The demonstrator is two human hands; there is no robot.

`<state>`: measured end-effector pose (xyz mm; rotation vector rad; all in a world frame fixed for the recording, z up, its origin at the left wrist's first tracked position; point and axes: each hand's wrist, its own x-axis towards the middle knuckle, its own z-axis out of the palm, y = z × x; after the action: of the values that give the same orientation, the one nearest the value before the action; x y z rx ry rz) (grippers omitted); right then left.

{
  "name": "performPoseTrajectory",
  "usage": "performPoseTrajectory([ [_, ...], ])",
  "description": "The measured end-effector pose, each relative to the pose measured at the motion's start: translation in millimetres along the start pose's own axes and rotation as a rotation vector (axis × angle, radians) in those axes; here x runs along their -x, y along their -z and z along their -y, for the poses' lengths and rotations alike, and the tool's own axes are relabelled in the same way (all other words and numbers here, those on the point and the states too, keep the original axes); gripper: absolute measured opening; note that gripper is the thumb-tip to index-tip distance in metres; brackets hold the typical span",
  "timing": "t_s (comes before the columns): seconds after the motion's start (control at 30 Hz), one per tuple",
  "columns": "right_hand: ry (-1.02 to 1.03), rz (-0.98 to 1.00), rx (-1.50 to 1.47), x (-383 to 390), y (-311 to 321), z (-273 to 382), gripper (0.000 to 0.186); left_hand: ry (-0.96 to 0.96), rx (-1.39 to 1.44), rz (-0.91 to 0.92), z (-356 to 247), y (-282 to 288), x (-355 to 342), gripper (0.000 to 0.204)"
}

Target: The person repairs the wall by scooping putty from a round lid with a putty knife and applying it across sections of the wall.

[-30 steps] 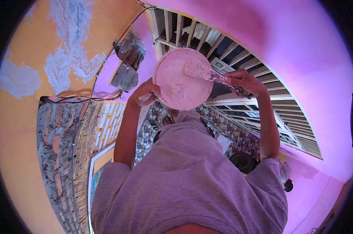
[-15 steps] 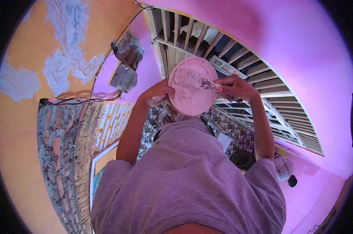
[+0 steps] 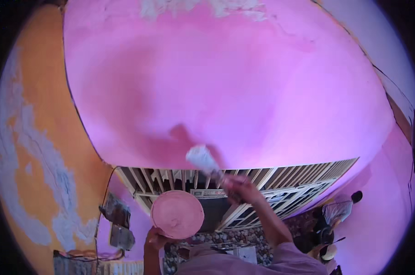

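- Left hand [image 3: 157,238]: fingers clasp the lower-left edge of a round container [image 3: 177,213] of pinkish paste, which hides part of the slatted window [image 3: 303,176].
- Right hand [image 3: 239,189]: closed around the handle of a scraper [image 3: 203,158], up and right of the container; its pale-coated blade overlaps the pink wall [image 3: 193,91], contact unclear.
- Left: orange wall [image 3: 51,105] with pale patches; exposed masonry [image 3: 116,211] beside a cable [image 3: 103,206].
- Below: pebbled floor [image 3: 262,238].
- Farther right: another person in a striped shirt [image 3: 339,208].

Soft shadows dim the bright pink wall [image 3: 230,87]; edges bend.
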<state>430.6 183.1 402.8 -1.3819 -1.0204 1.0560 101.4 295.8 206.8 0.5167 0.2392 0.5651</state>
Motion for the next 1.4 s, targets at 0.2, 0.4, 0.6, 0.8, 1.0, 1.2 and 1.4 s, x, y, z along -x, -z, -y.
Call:
performPoseTrajectory([
  [0.2, 0.646, -0.474, 0.226, -13.1, 40.3, 143.7, 0.035, 0.047, 0.074, -0.049, -8.3, -14.9, -15.1, 0.071],
  [0.4, 1.318, -1.169, 0.875, -83.8, 53.7, 251.5, 0.031, 0.031, 0.090, -0.046, -14.6, -1.5, -11.4, 0.069],
  [0.6, 0.926, -1.404, 1.328, -137.5, 50.6, 268.5, 0.041, 0.007, 0.016, -0.063, -13.5, -13.0, -11.2, 0.072],
  [0.8, 0.723, -1.174, 1.296, -108.9, 18.1, 220.8, 0.040, 0.048, 0.094, -0.096, -12.1, 1.3, -6.5, 0.076],
  [1.0, 0.877, -1.239, 1.294, -57.6, 24.2, 274.5, 0.029, 0.100, 0.075, -0.074, -15.8, 5.6, -6.1, 0.076],
  [1.2, 0.849, -1.175, 1.357, -54.9, 20.4, 340.9, 0.030, 0.084, 0.088, -0.020, -12.7, -13.0, -7.4, 0.077],
  [1.4, 0.584, -1.148, 1.433, -58.7, 12.2, 325.9, 0.028, 0.092, 0.123, -0.093, -4.9, 3.0, -9.5, 0.077],
])
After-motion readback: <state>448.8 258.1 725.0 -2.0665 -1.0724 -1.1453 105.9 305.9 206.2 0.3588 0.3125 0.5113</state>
